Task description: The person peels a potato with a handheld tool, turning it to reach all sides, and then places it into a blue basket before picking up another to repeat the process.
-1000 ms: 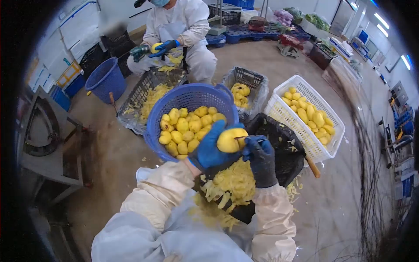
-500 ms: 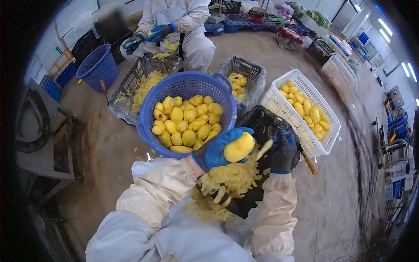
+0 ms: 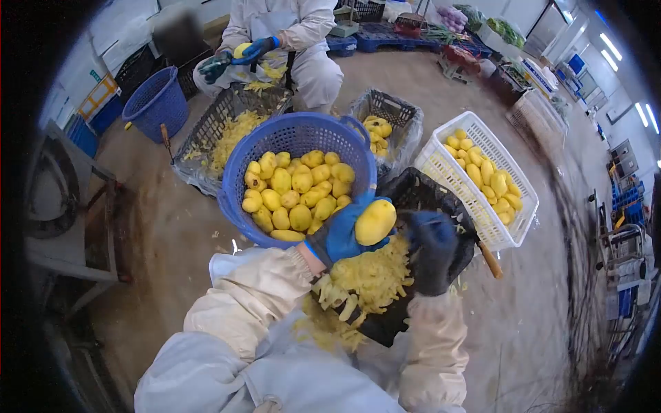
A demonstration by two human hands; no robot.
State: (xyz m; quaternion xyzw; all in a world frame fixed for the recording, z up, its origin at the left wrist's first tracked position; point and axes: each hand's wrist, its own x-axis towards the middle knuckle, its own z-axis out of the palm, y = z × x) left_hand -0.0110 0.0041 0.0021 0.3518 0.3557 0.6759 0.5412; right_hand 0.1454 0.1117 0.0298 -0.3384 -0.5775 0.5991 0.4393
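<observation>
My left hand (image 3: 344,237), in a blue and dark glove, is closed around a yellow peeled-looking potato (image 3: 375,222). To its right, my right hand (image 3: 432,251) wears a dark glove and is smeared by motion. It looks curled, but what it grips cannot be made out. Beneath both hands, a heap of potato peelings (image 3: 372,279) lies in a black-lined crate (image 3: 451,196). Beyond my left hand stands a blue perforated basket (image 3: 237,148) full of yellow potatoes (image 3: 301,180).
At right, a white crate (image 3: 525,186) holds more potatoes. A wooden handle (image 3: 490,260) sticks out near it. Behind the blue basket are a lined crate of peelings (image 3: 231,138) and another with potatoes (image 3: 378,131). A co-worker (image 3: 282,31) sits opposite, a potato in gloved hands.
My right hand has moved down and slightly left, closer to the potato. The potato has turned more upright in my left hand. A strip of peel in the air between them is gone.
</observation>
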